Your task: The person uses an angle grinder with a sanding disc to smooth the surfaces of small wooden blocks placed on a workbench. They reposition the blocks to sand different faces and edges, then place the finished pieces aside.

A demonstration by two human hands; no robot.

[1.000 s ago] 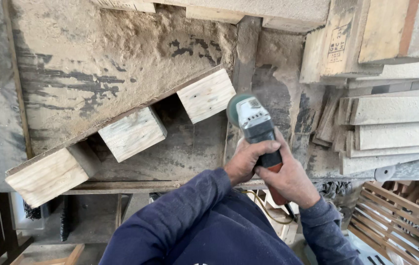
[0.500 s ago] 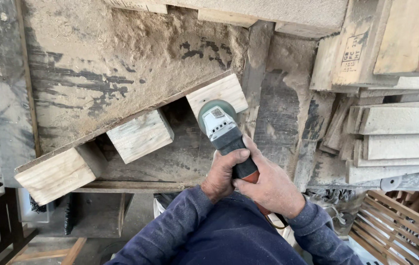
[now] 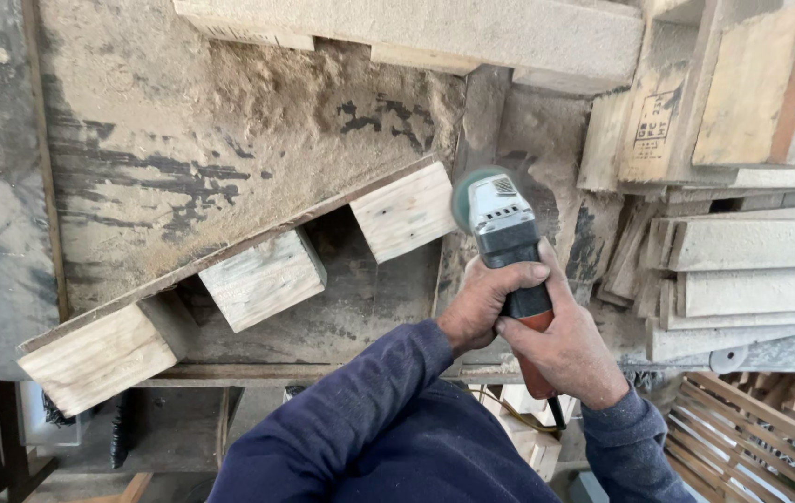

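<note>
Hands first: left hand [image 3: 486, 303] and right hand [image 3: 560, 349] both clenched on the grey, red-handled angle grinder [image 3: 507, 244]. A second ago its disc sat off at 3 o'clock from the pale square wooden block [image 3: 407, 211]; now it's swung in touching that block's right edge, so sanding looks underway. Sawdust-covered pallet board [image 3: 230, 168] beyond, around 11 o'clock.

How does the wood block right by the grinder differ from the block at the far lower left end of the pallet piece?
The block by the grinder sits at the board's upper right end, right beside the grinder head; the lower-left block is farthest from it. The lower-left block looks larger in view and overhangs the bench edge; the other lies over the bench. Both are pale, square-cut and fixed under the same slanted board.
</note>
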